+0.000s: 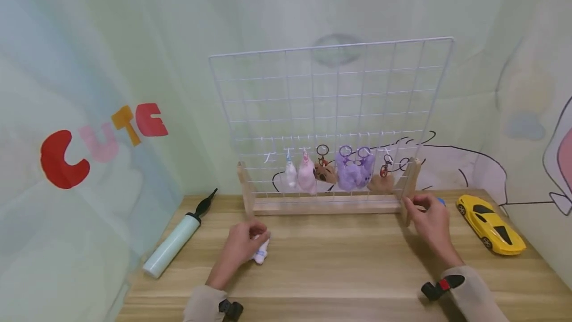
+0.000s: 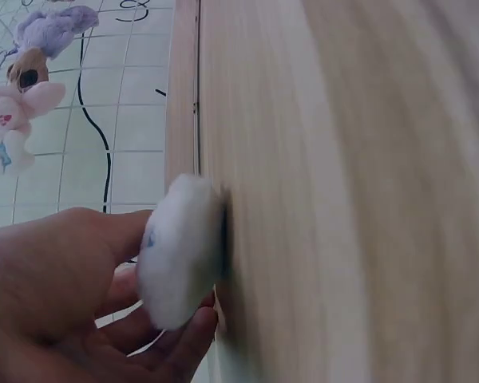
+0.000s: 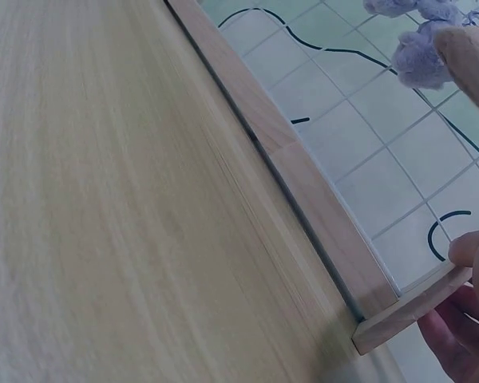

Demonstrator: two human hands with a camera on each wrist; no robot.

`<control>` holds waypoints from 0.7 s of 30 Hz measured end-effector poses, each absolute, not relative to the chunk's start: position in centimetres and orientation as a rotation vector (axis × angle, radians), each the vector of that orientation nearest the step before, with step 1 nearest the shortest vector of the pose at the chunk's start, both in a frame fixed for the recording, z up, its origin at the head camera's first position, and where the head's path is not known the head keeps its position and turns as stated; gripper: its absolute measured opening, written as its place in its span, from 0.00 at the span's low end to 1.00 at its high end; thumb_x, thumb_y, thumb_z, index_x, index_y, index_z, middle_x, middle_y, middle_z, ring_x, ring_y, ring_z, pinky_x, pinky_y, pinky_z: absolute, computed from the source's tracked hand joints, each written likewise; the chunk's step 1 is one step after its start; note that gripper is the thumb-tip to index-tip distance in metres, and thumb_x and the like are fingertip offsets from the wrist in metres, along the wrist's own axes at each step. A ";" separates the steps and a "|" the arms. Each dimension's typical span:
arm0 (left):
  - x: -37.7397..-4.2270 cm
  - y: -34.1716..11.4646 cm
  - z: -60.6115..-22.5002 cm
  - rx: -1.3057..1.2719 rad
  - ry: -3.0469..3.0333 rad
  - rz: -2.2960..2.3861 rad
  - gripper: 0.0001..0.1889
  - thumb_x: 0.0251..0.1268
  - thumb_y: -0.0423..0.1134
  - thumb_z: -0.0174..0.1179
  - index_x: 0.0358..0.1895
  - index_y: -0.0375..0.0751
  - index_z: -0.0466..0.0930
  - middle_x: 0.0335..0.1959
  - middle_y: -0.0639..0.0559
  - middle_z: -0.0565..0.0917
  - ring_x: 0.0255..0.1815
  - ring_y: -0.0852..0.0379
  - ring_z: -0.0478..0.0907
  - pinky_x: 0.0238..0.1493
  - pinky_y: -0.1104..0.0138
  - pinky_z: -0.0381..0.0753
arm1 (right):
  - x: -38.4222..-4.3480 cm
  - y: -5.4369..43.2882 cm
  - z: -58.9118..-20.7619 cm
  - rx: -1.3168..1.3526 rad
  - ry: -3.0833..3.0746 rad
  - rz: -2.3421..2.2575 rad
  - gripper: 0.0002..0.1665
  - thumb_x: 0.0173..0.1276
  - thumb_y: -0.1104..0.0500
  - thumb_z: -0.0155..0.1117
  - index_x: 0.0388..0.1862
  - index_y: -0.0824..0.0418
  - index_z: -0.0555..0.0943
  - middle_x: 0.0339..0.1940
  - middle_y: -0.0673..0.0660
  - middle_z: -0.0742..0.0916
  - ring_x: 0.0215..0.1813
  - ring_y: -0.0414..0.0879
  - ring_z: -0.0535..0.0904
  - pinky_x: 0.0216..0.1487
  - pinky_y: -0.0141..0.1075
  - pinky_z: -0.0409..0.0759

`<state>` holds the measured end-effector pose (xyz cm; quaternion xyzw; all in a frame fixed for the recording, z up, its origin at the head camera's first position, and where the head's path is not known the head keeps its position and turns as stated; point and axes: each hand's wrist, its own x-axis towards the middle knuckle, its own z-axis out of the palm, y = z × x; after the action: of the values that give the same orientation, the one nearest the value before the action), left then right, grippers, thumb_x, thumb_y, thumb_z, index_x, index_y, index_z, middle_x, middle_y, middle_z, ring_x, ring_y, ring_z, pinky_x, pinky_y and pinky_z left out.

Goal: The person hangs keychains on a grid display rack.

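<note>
My left hand [image 1: 243, 242] pinches a small white plush toy [image 2: 180, 251] with blue marks, close over the tabletop at the left front of the rack. My right hand [image 1: 431, 220] grips the right wooden end piece [image 3: 411, 307] of the rack's stand, thumb on one side and fingers on the other. On the white wire grid rack [image 1: 335, 97] hang several plush keychains: a white one [image 1: 291, 175], a pink one [image 1: 307, 175], a brown one [image 1: 325, 173], purple ones [image 1: 353, 173] and a tan one [image 1: 382, 183].
A pale blue hand pump [image 1: 174, 242] with a black nozzle lies at the left. The yellow toy car [image 1: 491, 225] stands on the right, and a small blue thing [image 1: 441, 201] shows behind my right hand. A bare white hook [image 1: 269, 157] hangs at the grid's left.
</note>
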<state>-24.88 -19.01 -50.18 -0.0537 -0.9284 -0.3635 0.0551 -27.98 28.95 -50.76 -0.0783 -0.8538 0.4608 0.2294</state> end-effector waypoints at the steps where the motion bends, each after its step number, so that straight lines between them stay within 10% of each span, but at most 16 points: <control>1: -24.9 -18.9 -50.2 -0.173 -2.826 -1.097 0.06 0.71 0.36 0.73 0.45 0.39 0.90 0.41 0.48 0.92 0.41 0.56 0.85 0.44 0.62 0.89 | -28.1 28.9 -50.7 -0.217 -2.354 1.272 0.21 0.78 0.51 0.71 0.51 0.70 0.83 0.52 0.70 0.90 0.58 0.64 0.88 0.37 0.12 0.78; 21: -24.3 -18.4 -49.2 -0.222 -2.954 -1.179 0.07 0.73 0.25 0.65 0.51 0.28 0.83 0.37 0.44 0.88 0.33 0.58 0.83 0.33 0.66 0.88 | -28.0 28.9 -50.4 -0.217 -2.407 1.287 0.24 0.80 0.49 0.69 0.55 0.71 0.81 0.58 0.73 0.89 0.60 0.65 0.87 0.38 0.10 0.75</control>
<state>-24.28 -18.39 -49.19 -0.0696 -0.9263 -0.3696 -0.0234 -27.96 28.92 -50.45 -0.0776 -0.8613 0.4604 0.2004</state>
